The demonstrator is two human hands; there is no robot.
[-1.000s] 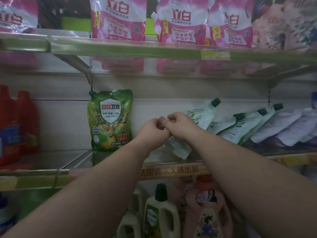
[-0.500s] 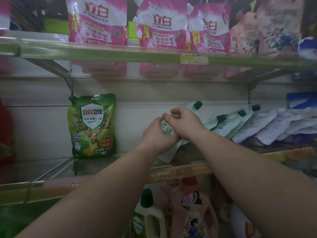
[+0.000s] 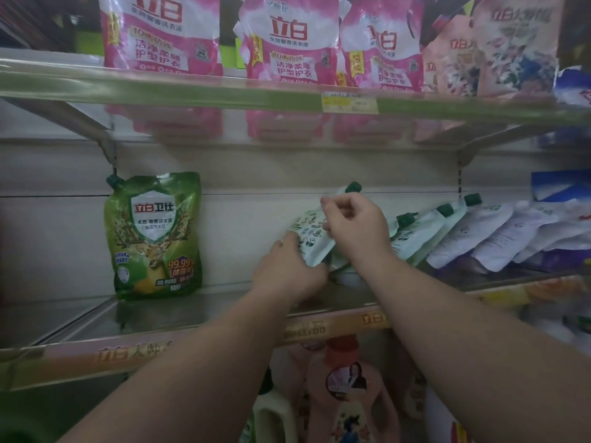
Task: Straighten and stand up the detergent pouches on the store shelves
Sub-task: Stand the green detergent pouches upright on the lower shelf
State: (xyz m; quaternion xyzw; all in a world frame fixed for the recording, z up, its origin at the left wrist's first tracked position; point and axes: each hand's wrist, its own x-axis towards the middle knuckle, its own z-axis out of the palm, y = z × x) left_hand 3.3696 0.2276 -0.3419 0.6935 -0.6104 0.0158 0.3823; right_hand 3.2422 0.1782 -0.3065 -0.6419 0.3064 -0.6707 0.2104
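We find both hands on one pale green pouch [image 3: 308, 239] on the middle shelf [image 3: 335, 324]. The left hand [image 3: 289, 271] grips its lower edge; the right hand [image 3: 351, 223] pinches its upper part below the dark green cap [image 3: 353, 187]. The pouch tilts backward. Right of it, more pouches [image 3: 425, 231] lie slumped. A green pouch [image 3: 155, 235] stands upright at left.
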